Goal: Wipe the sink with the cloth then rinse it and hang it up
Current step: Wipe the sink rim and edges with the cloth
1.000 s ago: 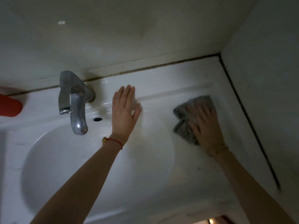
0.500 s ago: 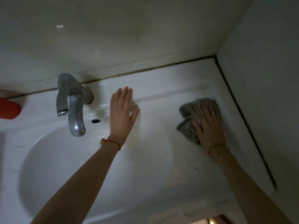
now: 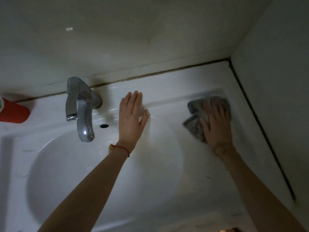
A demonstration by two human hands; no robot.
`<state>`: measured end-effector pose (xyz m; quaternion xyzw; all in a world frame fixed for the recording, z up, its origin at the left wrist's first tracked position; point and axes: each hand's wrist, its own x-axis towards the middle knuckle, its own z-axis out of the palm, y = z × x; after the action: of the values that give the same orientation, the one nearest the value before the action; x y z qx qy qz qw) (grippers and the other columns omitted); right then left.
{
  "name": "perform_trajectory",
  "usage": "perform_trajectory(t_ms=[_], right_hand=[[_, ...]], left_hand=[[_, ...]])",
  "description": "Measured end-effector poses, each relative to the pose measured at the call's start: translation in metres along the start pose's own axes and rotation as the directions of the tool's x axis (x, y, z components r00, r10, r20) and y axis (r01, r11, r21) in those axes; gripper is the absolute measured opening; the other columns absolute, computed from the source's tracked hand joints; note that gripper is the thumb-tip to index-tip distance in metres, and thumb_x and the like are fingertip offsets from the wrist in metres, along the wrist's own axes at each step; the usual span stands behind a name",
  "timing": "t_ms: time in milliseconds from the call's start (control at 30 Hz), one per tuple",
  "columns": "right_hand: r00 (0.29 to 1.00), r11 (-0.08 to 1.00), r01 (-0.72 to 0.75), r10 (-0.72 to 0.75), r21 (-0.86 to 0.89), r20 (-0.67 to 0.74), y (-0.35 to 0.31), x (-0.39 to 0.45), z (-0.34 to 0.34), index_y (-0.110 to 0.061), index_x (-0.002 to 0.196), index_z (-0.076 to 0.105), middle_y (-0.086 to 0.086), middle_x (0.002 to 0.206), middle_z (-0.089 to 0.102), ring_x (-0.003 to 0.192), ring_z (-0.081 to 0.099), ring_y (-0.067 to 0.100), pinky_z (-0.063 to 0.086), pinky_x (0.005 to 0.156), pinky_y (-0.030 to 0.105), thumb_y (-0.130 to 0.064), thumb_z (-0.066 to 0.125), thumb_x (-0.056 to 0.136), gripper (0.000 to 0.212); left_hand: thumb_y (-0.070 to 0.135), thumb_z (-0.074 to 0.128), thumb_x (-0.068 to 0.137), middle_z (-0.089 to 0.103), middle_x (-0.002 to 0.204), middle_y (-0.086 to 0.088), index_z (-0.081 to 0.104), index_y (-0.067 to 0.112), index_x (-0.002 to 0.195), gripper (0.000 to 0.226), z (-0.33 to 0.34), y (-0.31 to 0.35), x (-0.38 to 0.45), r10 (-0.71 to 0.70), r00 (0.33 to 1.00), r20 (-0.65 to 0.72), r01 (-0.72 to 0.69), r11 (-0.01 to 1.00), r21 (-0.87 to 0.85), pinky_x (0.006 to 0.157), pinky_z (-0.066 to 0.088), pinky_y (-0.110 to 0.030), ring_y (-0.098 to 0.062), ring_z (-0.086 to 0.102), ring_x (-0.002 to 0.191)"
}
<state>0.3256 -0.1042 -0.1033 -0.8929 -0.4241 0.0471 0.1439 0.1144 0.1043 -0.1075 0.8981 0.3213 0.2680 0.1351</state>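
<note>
Cloth (image 3: 194, 121), grey and crumpled, is pressed flat onto the sink (image 3: 167, 190) ledge near the right corner by the right hand (image 3: 217, 128), fingers spread. Left hand (image 3: 132, 119) is laid flat, holding nothing, beside the tap (image 3: 82, 111). Basin is seen with nothing in it.

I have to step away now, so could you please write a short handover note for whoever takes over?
Left hand: open, flat on the sink rim beside the tap.
Right hand: fingers straight, pressing the grey cloth on the sink's right ledge near the wall corner.
Done: wiping is under way on the right side.
Left: finish wiping, rinse the cloth, hang it up. No water is running.
</note>
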Motion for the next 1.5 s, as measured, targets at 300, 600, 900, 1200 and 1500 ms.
perform_trajectory(t_ms=[300,600,900,1200,1500], right_hand=[[0.899,0.911,0.411,-0.410,0.024,0.157,-0.012,-0.062,0.004,-0.018,0.149,0.034,0.004,0.157,0.028,0.146,0.020,0.029,0.011,0.120,0.049,-0.042,0.024,0.103,0.053],[0.996,1.000,-0.002,0.002,-0.003,-0.090,-0.030,0.002,0.016,-0.008,0.140,0.045,0.023,0.148,0.040,0.133,0.036,0.043,0.019,0.115,0.052,-0.037,0.037,0.096,0.054],[0.991,0.992,0.117,-0.119,0.036,0.060,-0.006,-0.016,-0.001,-0.016,0.150,0.030,0.011,0.157,0.027,0.145,0.023,0.032,0.017,0.117,0.054,-0.041,0.024,0.100,0.056],[0.997,0.997,0.052,-0.055,0.053,0.057,-0.003,-0.044,-0.007,-0.015,0.149,0.033,0.011,0.156,0.028,0.144,0.022,0.029,0.004,0.120,0.038,-0.036,0.028,0.100,0.054],[0.999,0.998,-0.052,0.052,0.042,-0.011,-0.009,0.003,0.003,-0.012,0.147,0.036,0.018,0.153,0.034,0.139,0.031,0.038,0.022,0.115,0.051,-0.042,0.031,0.099,0.057]], left_hand=[[0.023,0.055,0.101,0.042,0.155,-0.011,0.040,0.005,0.150,0.054,-0.001,-0.001,-0.001,-0.005,1.000,0.024,0.004,1.000,0.017,0.123,0.022,-0.049,-0.028,0.030,0.149],[0.023,0.053,0.101,0.043,0.154,-0.012,0.041,0.005,0.149,0.053,-0.002,0.002,-0.001,-0.010,1.000,0.020,0.010,1.000,0.001,0.123,0.022,-0.049,-0.029,0.031,0.148],[0.023,0.054,0.101,0.043,0.154,-0.011,0.041,0.005,0.149,0.053,-0.004,0.000,0.000,0.003,1.000,0.021,-0.003,1.000,0.006,0.124,0.022,-0.048,-0.028,0.032,0.148],[0.022,0.053,0.101,0.044,0.153,-0.012,0.043,0.004,0.148,0.052,-0.004,0.003,0.000,-0.009,1.000,0.010,0.010,1.000,-0.009,0.124,0.022,-0.048,-0.029,0.033,0.147],[0.024,0.055,0.101,0.043,0.154,-0.012,0.041,0.005,0.149,0.054,-0.006,0.002,-0.001,-0.008,0.999,0.042,0.008,1.000,-0.003,0.123,0.023,-0.050,-0.028,0.031,0.148]])
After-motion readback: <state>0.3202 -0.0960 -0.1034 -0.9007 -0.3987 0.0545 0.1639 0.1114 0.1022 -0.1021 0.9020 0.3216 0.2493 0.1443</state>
